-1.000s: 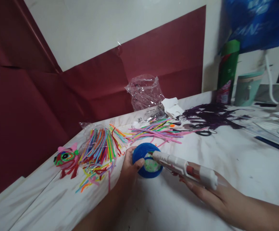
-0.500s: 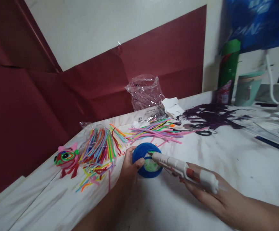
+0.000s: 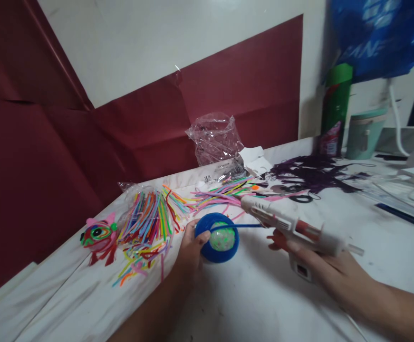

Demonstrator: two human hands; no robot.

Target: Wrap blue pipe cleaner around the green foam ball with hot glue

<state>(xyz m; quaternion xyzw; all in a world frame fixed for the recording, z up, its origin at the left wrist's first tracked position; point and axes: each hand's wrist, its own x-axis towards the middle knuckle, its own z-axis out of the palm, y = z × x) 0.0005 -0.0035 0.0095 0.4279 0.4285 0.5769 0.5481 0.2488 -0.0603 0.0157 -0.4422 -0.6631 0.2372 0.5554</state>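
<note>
My left hand (image 3: 191, 247) grips a round ball (image 3: 212, 254) covered in blue fuzzy windings, its thumb pressed on the rim of a pale round patch with green marks. From the ball a loose blue pipe cleaner (image 3: 247, 225) stretches to the right, across the patch. In my right hand (image 3: 321, 266) is a white hot glue gun (image 3: 281, 218), a glue stick jutting from its back. The gun's nozzle points up and left, apart from the ball. Fingers of my right hand wrap the gun's handle, partly hidden behind it.
Bundled coloured pipe cleaners (image 3: 149, 216) and a pink figure with a big eye (image 3: 100, 235) lie left. More pipe cleaners (image 3: 221, 194), black scissors (image 3: 301, 198) and dark purple strands (image 3: 310, 171) lie behind. A clear plastic bag (image 3: 214, 137) leans at the wall.
The glue gun has moved right, away from the ball's patch, and its handle now shows. The blue pipe cleaner now shows stretched out to the right. My left hand has barely moved.
</note>
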